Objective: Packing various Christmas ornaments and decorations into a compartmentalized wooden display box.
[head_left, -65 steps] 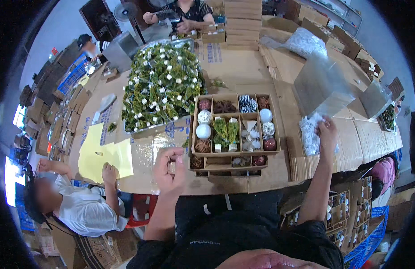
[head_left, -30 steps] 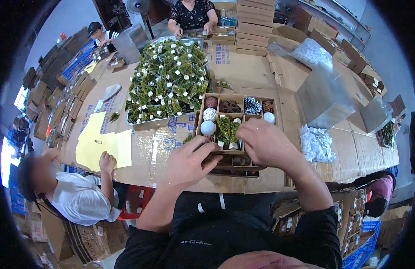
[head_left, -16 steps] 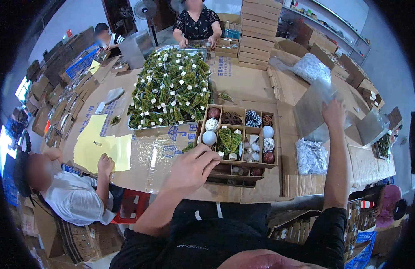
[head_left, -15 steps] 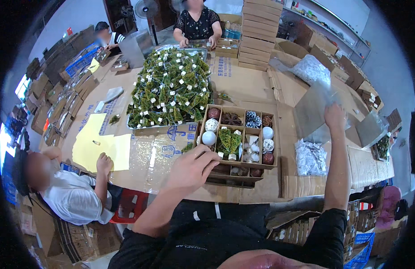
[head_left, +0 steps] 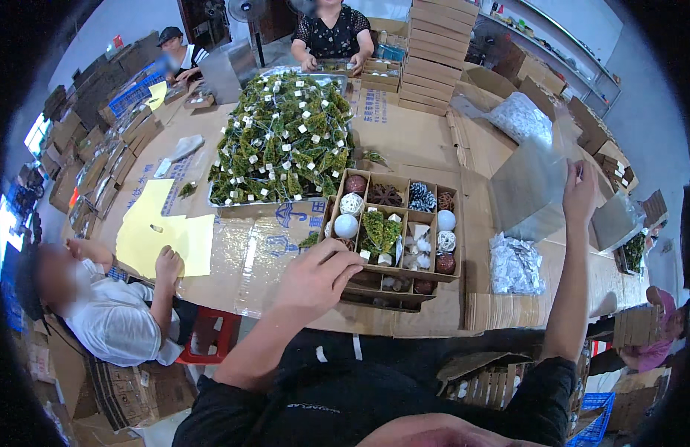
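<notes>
In front of me a divided cardboard box (head_left: 427,272) holds glitter balls, white balls, pinecones, cotton bolls and green leafy picks with white cubes. It rests on another divided box (head_left: 382,299), mostly hidden beneath it. My left hand (head_left: 315,279) lies at the upper box's near left corner, its bent fingers closed on the edge. Off to the right, my right hand (head_left: 581,195) is raised beside a stack of clear plastic sheets (head_left: 525,195). Its fingers are pinched together on what looks like one thin clear sheet, whose faint edge shows above them.
A metal tray (head_left: 241,203) heaped with green picks stands behind the box. White packets (head_left: 515,264) lie right of it, yellow paper (head_left: 185,246) to the left. Cartons (head_left: 434,59) are stacked at the back. Co-workers sit left and across; another person is at far right.
My right hand has moved right and slightly up, away from the sheet stack, its fingers now pointing upward. My left hand stays on the box corner.
</notes>
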Demonstrator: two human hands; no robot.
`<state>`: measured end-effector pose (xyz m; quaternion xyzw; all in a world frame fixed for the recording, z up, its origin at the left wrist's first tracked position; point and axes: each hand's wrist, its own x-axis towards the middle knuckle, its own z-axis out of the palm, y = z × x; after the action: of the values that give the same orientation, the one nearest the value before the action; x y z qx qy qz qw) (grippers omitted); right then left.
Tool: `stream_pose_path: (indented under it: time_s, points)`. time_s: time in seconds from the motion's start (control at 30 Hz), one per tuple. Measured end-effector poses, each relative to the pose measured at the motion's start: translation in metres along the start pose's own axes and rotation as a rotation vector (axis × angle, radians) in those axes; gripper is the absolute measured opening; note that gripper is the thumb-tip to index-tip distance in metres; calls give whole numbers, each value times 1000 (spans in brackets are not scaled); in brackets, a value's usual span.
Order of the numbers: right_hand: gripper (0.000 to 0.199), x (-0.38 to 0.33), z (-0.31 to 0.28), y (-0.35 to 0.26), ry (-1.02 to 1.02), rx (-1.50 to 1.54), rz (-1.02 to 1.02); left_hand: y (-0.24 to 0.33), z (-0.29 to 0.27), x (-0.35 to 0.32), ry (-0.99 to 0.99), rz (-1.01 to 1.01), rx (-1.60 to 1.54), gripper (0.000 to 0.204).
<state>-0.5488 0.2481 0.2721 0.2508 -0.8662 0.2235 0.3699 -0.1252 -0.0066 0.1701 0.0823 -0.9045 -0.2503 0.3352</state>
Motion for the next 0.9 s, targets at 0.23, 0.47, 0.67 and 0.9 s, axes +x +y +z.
stream_pose_path:
  time_s: [0.23,0.47,0.67,0.9]
  points:
    - [21,-42,-87,-103,1,1405,-175,8,-35,7,220,-128,-154,44]
    - [35,-36,-47,-119,-1185,2125,324,40,-55,60,59,-245,-885,75]
    - [37,-76,10,-143,-863,1782,720,25,-32,52,82,-591,-871,51]
    - [46,-88,67,-153,-635,1149,417,20,-31,46,-24,-696,-545,42]
